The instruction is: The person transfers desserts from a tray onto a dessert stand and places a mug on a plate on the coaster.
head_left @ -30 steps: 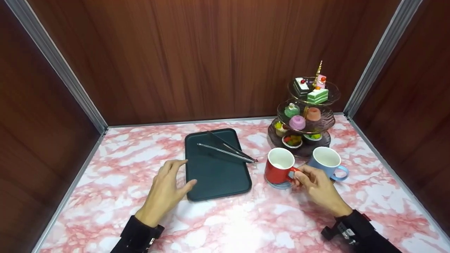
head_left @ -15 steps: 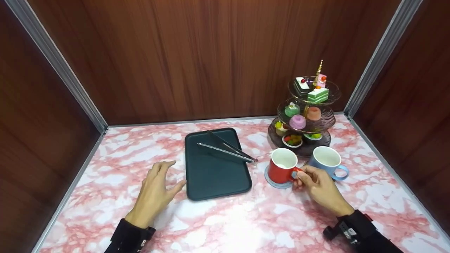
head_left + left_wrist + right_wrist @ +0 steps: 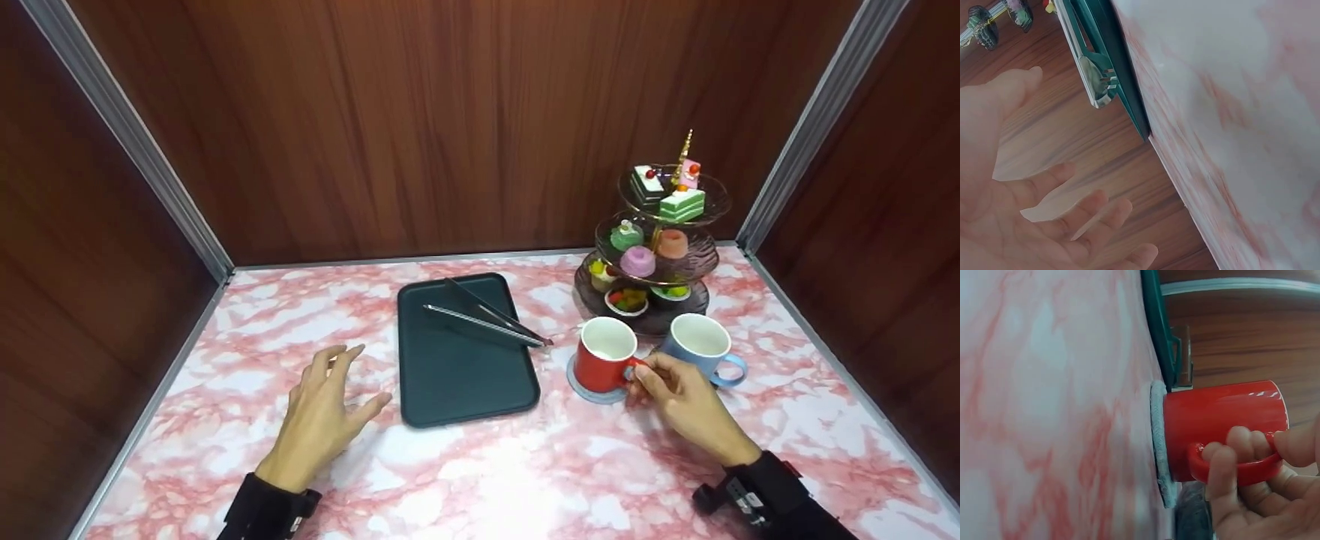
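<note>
My right hand (image 3: 686, 409) grips the handle of a red mug (image 3: 600, 367), fingers passed through it. The mug stands upright on a round grey-blue coaster (image 3: 581, 386); the right wrist view shows the mug's base (image 3: 1171, 433) right at the felt-like coaster (image 3: 1158, 439). Just behind my right hand is a light blue mug (image 3: 686, 356), its handle turned to the right. My left hand (image 3: 315, 420) hovers left of a dark green tray (image 3: 465, 382), fingers spread and holding nothing. Metal tongs (image 3: 484, 324) lie across the tray, their joined end past its right edge.
A three-tier glass stand (image 3: 660, 319) with cake slices and small desserts stands at the back right, behind both mugs. Wood-grain panels (image 3: 450, 135) with metal edge strips enclose the pink marbled table (image 3: 300, 300) on the back and sides.
My left hand has drawn back leftward from the tray's edge. My right hand has shifted the red mug slightly right on the coaster, keeping its grip on the handle.
</note>
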Available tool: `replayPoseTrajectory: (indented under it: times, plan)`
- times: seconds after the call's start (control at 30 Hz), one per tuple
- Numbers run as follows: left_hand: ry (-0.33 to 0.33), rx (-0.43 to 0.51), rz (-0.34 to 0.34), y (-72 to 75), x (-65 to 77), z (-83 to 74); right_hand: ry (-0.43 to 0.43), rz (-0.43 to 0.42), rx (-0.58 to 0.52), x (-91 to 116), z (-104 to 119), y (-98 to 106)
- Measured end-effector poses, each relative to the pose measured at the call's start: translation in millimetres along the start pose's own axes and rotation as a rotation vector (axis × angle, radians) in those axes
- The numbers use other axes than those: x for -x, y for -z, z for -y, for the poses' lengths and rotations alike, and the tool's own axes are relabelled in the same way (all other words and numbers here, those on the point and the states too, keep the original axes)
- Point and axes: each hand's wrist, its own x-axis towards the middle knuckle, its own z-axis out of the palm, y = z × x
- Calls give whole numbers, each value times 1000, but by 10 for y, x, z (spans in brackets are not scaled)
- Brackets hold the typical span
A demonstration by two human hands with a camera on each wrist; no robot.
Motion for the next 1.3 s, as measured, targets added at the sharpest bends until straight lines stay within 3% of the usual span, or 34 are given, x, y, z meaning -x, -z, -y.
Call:
replayPoseTrajectory:
  times: [0.23,0.4,0.63,0.87,1.1,1.3]
  plan:
    - [-11,-30,-27,12,16,6,88,-126,405,48,53,25]
    - [-12,-40,-35,21,62,19,173,-145,578,102,79,20]
    - [-17,-70,-37,20,113,8,228,-122,706,184,94,32]
    - [-4,-110,-11,-2,164,-25,204,-111,853,267,127,20]
    - [-16,-165,32,-33,237,-54,173,-62,906,338,157,13]
    - [0,-217,73,-58,286,-77,211,-34,957,395,152,-1]
